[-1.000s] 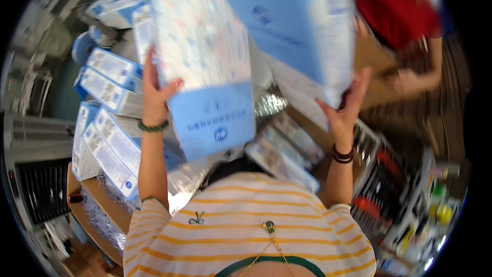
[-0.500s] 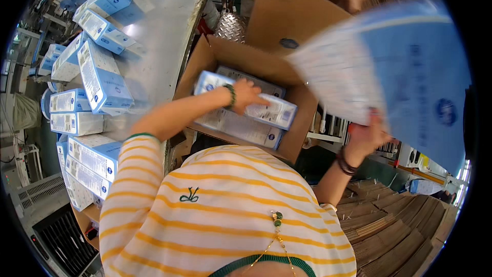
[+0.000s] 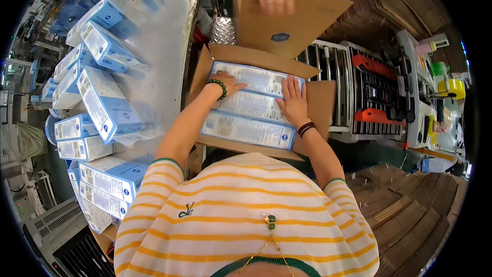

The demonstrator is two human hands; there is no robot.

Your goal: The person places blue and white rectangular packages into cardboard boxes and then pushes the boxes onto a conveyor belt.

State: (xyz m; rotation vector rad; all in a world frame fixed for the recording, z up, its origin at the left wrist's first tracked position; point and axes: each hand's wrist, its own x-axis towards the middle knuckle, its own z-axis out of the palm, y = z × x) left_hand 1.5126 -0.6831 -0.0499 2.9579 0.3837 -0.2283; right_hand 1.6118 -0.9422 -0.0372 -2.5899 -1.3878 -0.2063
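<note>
From far off, with the carton point(image 3: 320, 103) as my clock's middle, I see loose packs point(image 3: 105, 103) on the table point(image 3: 166, 41) toward nine and ten. Then my left hand point(image 3: 228, 82) is between ten and eleven, its fingers loose on the packs, gripping nothing. The three long packs point(image 3: 251, 103) lie in the carton, the far two under my fingers, running from just past nine to just past three. At three, my right hand point(image 3: 293, 103) lies flat, gripping nothing, nearer the pack toward six.
</note>
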